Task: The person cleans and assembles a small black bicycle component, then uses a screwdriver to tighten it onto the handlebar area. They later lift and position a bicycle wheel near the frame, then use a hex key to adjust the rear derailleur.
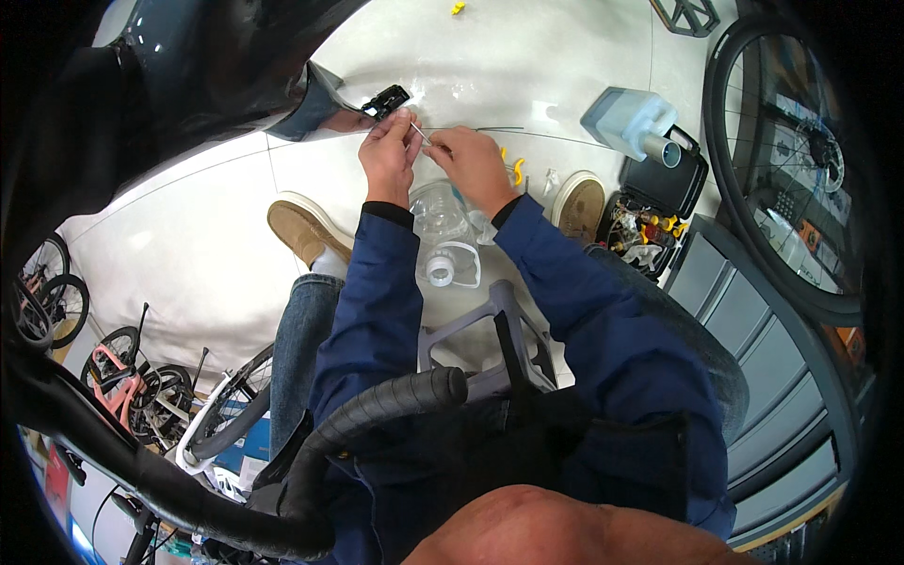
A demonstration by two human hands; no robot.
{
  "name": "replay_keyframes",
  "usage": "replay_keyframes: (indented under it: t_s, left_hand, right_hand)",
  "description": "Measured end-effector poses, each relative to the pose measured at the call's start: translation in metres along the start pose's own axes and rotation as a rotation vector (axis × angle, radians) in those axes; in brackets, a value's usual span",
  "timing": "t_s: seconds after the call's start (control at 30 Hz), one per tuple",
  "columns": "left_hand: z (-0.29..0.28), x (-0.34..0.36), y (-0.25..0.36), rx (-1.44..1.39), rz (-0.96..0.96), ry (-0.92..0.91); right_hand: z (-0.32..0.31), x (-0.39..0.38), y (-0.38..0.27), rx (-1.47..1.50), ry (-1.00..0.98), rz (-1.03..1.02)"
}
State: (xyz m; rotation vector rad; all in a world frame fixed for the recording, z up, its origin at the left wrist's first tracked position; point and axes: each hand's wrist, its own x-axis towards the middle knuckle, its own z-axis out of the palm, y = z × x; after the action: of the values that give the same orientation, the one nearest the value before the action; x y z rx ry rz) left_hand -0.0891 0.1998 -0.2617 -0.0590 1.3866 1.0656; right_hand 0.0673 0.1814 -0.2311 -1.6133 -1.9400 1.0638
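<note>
My left hand [388, 155] is closed, its fingertips up against a small black bicycle part [385, 102] at the end of a glossy dark bike frame [202, 71]. Just to the right, my right hand [471, 168] pinches a thin metal rod [420, 133]. The rod runs toward the left fingertips, which hide where it ends. Whether the black part is fixed to the frame cannot be told.
Below my hands a clear plastic jug [440, 226] stands by a grey stool [504, 311]. A bluish container [626, 121] leans over an open toolbox [650, 231]. A wheel [720, 122] rises at right; a taped handlebar [386, 405] crosses my lap.
</note>
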Motion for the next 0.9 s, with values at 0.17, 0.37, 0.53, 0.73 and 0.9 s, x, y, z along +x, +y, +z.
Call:
replay_keyframes:
  t_s: [0.17,0.37,0.53,0.73,0.9]
  left_hand:
    - [-0.006,-0.005,0.0,0.035,0.012,-0.023]
    - [-0.019,-0.008,0.007,0.157,-0.043,-0.161]
    - [-0.016,-0.008,0.006,0.164,-0.046,-0.105]
    - [-0.01,-0.008,0.006,0.156,-0.021,-0.037]
    - [-0.01,-0.003,0.0,0.116,0.061,-0.071]
  right_hand:
    - [0.031,-0.007,0.011,0.718,-0.099,0.486]
    - [0.038,0.002,0.026,1.607,-0.369,0.797]
    - [0.04,-0.019,0.01,0.893,0.019,0.417]
    - [0.042,-0.007,0.02,1.328,-0.181,0.837]
    - [0.041,-0.013,0.019,0.626,-0.102,0.377]
